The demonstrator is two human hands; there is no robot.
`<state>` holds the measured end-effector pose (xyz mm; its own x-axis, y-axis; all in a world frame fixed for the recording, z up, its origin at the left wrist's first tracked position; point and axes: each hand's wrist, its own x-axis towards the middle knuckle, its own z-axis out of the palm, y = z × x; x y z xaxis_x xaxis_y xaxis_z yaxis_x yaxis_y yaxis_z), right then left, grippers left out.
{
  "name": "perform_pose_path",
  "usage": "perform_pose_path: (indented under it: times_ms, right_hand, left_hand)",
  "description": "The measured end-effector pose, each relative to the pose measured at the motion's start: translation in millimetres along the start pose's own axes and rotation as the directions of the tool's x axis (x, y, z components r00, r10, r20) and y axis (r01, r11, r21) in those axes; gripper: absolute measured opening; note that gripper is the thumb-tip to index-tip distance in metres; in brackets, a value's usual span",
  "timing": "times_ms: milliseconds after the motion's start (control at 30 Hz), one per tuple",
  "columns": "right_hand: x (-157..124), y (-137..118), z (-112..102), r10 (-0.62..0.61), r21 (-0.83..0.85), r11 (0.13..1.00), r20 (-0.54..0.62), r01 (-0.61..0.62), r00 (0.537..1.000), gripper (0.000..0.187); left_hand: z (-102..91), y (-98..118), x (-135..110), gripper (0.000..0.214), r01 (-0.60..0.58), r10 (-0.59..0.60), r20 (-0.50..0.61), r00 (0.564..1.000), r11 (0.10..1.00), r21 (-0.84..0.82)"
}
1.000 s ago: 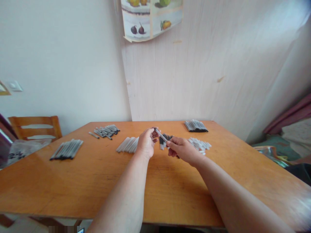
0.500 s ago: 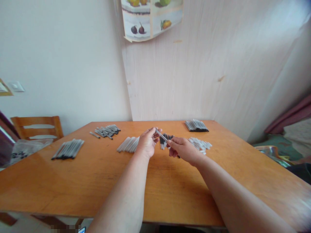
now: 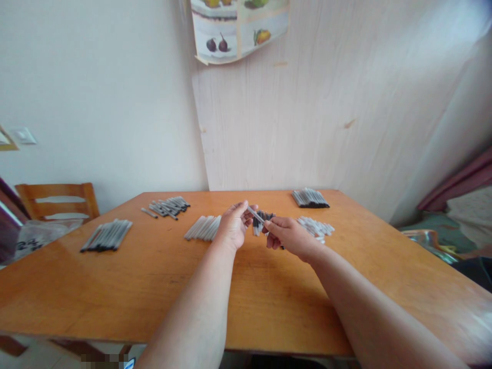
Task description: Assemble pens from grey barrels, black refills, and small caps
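Observation:
Between my two hands, over the middle of the table, a slim whitish pen (image 3: 255,214) is held slantwise. My left hand (image 3: 235,223) is closed on its upper left end, thumb on top. At its lower right end my right hand (image 3: 283,233) pinches it; that tip is hidden by the fingers. Behind the hands lie dark pen parts (image 3: 265,217), partly covered. A row of white pen tubes (image 3: 203,228) sits left of my left hand. Small white pieces, perhaps caps (image 3: 313,227), lie just beyond my right hand.
Black-ended pens (image 3: 106,236) form a bundle at the table's left. Farther back is a looser pile of pens (image 3: 169,207), and another bundle (image 3: 310,198) lies at the back right. The wooden table (image 3: 184,302) meets the wall. A chair (image 3: 57,200) stands at left.
Both hands keep nearly the same pose on the pen. The whole view has shifted very slightly; the piles look unchanged.

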<state>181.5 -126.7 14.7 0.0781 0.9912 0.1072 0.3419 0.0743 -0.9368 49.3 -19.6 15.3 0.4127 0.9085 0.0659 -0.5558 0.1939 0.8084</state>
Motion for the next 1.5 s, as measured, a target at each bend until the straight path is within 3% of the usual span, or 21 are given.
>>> perform_pose_path:
  times_ms: [200, 567, 833, 1200, 1500]
  right_hand:
    - [0.3, 1.4, -0.4, 0.018, -0.002, 1.000, -0.005, -0.018, 1.000, 0.033]
    - [0.1, -0.7, -0.5, 0.006, -0.009, 1.000, 0.010, -0.006, 1.000, 0.034]
    - [0.3, -0.2, -0.8, 0.012, -0.027, 1.000, 0.009, -0.011, 1.000, 0.034]
    - [-0.8, -2.8, -0.7, 0.015, -0.034, 0.999, 0.004, -0.015, 1.000, 0.034]
    - [0.1, -0.6, -1.0, 0.025, -0.019, 1.000, 0.009, -0.025, 1.000, 0.037]
  left_hand:
    - [-0.8, 1.7, -0.3, 0.012, 0.027, -0.027, 0.021, 0.999, 0.999, -0.022]
    - [1.0, 0.8, -1.5, 0.021, 0.012, -0.012, 0.003, 1.000, 1.000, -0.011]
    - [-0.4, 2.3, -1.4, 0.012, 0.031, -0.029, 0.033, 0.999, 0.999, -0.038]
    - [0.6, 0.9, -1.3, 0.020, 0.037, -0.036, 0.018, 0.999, 0.999, -0.037]
    - [-0.5, 2.8, -1.9, 0.014, 0.045, -0.042, 0.053, 0.998, 0.997, -0.056]
